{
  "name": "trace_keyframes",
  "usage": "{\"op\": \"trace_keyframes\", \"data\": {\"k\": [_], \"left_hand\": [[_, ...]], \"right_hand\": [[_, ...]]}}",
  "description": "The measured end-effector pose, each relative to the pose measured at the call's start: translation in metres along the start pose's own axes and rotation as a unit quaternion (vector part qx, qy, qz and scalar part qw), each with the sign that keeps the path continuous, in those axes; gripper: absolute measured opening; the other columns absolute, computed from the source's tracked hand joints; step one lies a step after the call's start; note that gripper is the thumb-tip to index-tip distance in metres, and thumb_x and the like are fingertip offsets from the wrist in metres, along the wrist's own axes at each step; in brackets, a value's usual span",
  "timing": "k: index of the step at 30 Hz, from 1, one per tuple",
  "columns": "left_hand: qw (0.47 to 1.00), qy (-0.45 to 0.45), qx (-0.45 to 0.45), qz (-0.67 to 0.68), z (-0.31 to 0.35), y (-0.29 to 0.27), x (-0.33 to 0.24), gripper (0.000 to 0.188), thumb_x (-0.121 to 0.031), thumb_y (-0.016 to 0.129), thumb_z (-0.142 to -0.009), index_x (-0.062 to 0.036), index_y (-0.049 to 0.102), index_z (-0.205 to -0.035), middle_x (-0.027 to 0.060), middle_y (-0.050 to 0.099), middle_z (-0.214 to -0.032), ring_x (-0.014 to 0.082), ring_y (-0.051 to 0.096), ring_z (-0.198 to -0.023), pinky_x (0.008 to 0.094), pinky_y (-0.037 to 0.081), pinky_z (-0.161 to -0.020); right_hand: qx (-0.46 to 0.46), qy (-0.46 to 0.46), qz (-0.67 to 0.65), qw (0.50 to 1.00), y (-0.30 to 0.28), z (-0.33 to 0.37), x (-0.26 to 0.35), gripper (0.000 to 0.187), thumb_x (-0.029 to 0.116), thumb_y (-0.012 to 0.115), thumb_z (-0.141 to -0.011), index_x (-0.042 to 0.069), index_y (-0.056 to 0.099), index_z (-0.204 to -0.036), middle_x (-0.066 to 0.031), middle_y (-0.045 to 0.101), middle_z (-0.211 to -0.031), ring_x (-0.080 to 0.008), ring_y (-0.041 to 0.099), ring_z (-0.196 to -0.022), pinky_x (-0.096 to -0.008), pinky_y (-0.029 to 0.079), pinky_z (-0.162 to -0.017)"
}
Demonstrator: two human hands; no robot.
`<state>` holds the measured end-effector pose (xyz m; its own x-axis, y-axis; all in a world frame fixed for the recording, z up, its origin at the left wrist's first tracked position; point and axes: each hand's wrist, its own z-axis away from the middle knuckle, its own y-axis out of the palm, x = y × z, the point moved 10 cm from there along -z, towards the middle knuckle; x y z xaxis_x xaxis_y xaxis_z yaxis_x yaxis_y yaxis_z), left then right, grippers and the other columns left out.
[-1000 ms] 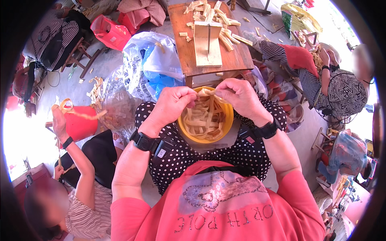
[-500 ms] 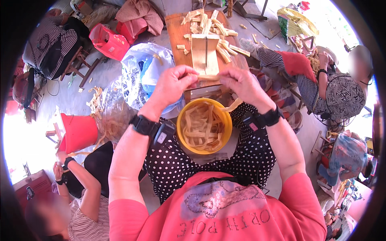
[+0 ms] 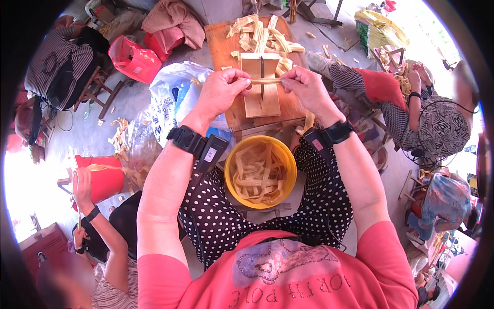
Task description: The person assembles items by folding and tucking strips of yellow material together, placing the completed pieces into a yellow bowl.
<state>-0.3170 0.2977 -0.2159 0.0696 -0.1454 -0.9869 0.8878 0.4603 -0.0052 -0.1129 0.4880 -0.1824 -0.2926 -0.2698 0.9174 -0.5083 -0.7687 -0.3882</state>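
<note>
Holds a straw-coloured fibre strip (image 3: pixel 266 81) level between left hand (image 3: pixel 222 92) and right hand (image 3: pixel 307 91), pinched tight at both ends between thumb and fingertips, in front of the L-shaped wooden stand (image 3: pixel 254 105) on the desk (image 3: pixel 218 41). Cannot tell whether touching the stand's dark upright line (image 3: pixel 263 64), nor whether that is blade or slot. Could split lengthwise if tugged hard or unevenly, or slip free if gripped too near an end. Might also snag near the black wristband (image 3: pixel 339 132), given the pale length (image 3: pixel 309 122) hanging beside. Looks flat, dry and ridged along the grain. Below, in the round, smooth yellow bucket (image 3: pixel 292 172): softly coiled, tangled ribbons (image 3: pixel 257 175). Beyond the stand: stiffer, straighter-looking pieces (image 3: pixel 261 37), heaped loosely.
</note>
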Motion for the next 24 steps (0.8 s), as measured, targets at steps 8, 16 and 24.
{"op": "trace_keyframes", "data": {"k": [8, 16, 24], "left_hand": [[0.996, -0.064, 0.005, -0.058, 0.032, -0.009, 0.012, 0.026, -0.021, 0.082, -0.125, -0.0055, 0.090, -0.145, 0.0006, 0.093, -0.119, 0.0065, 0.082, -0.099, 0.0254, 0.063, -0.084], [0.996, -0.046, 0.077, 0.016, 0.156, 0.052, -0.046, 0.039, -0.021, 0.079, -0.128, -0.0061, 0.081, -0.164, -0.0019, 0.091, -0.118, 0.0078, 0.082, -0.103, 0.0274, 0.062, -0.091], [0.995, -0.100, -0.010, 0.024, 0.272, 0.043, 0.015, 0.026, -0.024, 0.081, -0.124, 0.0001, 0.092, -0.125, 0.0039, 0.091, -0.101, 0.0116, 0.083, -0.091, 0.0339, 0.068, -0.085]], "right_hand": [[-0.025, 0.097, -0.073, 0.992, 0.001, 0.056, -0.002, 0.032, 0.028, 0.082, -0.124, -0.003, 0.087, -0.129, 0.0000, 0.080, -0.105, -0.0104, 0.070, -0.097, -0.0334, 0.058, -0.082], [0.111, 0.150, -0.105, 0.977, 0.048, 0.142, 0.076, 0.035, 0.029, 0.084, -0.126, -0.004, 0.087, -0.134, 0.0065, 0.076, -0.104, -0.0045, 0.063, -0.091, -0.0293, 0.051, -0.075], [0.089, 0.221, -0.290, 0.927, 0.082, 0.230, 0.067, 0.029, 0.034, 0.086, -0.126, 0.005, 0.086, -0.123, 0.0133, 0.061, -0.091, 0.0013, 0.048, -0.076, -0.0231, 0.034, -0.064]]}}
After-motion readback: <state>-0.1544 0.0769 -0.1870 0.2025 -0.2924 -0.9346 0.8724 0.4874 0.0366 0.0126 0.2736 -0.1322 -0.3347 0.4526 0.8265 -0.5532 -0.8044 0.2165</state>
